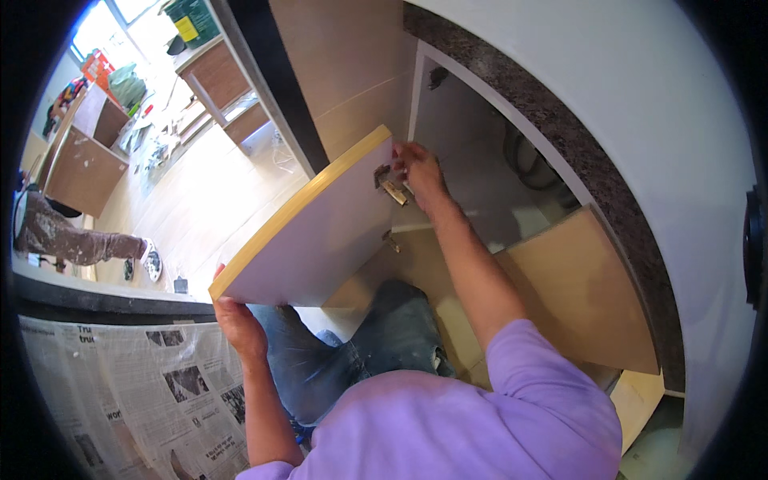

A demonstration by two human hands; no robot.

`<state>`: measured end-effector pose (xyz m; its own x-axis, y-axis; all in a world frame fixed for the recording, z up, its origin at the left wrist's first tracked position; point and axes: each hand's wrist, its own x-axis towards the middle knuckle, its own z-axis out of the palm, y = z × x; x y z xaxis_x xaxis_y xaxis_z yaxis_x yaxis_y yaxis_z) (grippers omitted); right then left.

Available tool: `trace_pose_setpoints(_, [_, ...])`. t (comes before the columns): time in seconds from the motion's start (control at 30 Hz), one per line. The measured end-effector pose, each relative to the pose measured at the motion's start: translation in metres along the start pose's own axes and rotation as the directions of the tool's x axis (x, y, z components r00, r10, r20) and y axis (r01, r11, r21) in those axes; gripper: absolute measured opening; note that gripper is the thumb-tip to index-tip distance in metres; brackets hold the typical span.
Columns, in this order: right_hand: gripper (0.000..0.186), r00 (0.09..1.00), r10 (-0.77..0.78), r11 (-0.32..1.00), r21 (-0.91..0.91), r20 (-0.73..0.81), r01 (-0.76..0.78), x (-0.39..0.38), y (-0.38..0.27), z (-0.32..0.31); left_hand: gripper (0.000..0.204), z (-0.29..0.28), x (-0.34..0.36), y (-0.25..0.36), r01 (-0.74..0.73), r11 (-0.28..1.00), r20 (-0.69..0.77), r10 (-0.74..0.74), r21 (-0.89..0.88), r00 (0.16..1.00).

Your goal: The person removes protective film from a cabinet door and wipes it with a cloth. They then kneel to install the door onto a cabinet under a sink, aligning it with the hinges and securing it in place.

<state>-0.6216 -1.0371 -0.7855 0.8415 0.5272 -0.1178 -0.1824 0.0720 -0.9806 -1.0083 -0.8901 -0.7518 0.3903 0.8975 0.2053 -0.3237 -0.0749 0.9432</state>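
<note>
A cabinet door point(312, 220) with a white inner face and a yellow edge stands tilted in front of me. My left hand point(238, 326) is closed around its near lower corner, thumb and fingers on either side. My right hand point(419, 170) grips the door's far edge with bent fingers, just beside the upper hinge point(390, 189). A second hinge point(390, 242) sits lower on the same edge. Behind the right hand lies the open cabinet point(480, 160), dark inside, with a coiled hose or cable point(524, 160) at its back.
Another wooden door panel point(580, 280) stands open on the right under a dark speckled countertop edge point(512, 76). Newspaper under plastic point(144, 392) covers a surface at lower left. Through the doorway, a person's leg point(88, 240), loose cabinets point(224, 84) and debris show on a tiled floor.
</note>
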Motion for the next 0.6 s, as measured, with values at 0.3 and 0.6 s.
trace_pose_setpoints(0.3, [0.063, 0.911, -0.402, 0.859, -0.307, 0.090, 0.410, -0.086, 0.065, -0.011, 0.054, -0.004, 0.024, -0.037, 0.097, 0.932, 0.119, -0.147, 0.349, 0.982])
trace_pose_setpoints(0.6, [0.054, 0.802, -0.569, 0.760, -0.254, 0.182, 0.598, -0.042, 0.047, 0.003, 0.050, 0.001, 0.039, -0.052, 0.067, 0.981, 0.103, -0.087, 0.182, 0.991])
